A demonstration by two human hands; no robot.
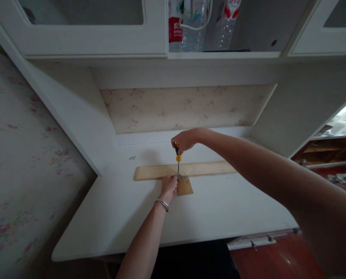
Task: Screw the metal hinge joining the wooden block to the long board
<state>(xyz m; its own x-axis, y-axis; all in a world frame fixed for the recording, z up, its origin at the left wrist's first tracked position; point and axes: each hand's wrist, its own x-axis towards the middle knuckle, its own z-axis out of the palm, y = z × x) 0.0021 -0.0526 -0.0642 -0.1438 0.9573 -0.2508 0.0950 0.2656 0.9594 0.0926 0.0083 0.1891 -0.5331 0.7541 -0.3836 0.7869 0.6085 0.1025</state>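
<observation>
My right hand (187, 140) is wrapped round the yellow and black handle of a screwdriver (178, 158), which stands upright with its shaft pointing down. The tip reaches a small metal piece (181, 177), too small to make out fully. This piece lies where a long wooden board (152, 172) meets a short wooden piece (185, 186). My left hand (169, 185), with a silver bracelet at the wrist, is closed beside the screwdriver tip at the short piece's left edge. What its fingertips pinch is hidden.
Several small dark screw-like items (132, 157) lie on the white desk (219, 209), left of the board. Above hangs a white cabinet (103, 42) with plastic bottles (194, 35) on its open shelf. White side panels (74, 104) rise at both ends.
</observation>
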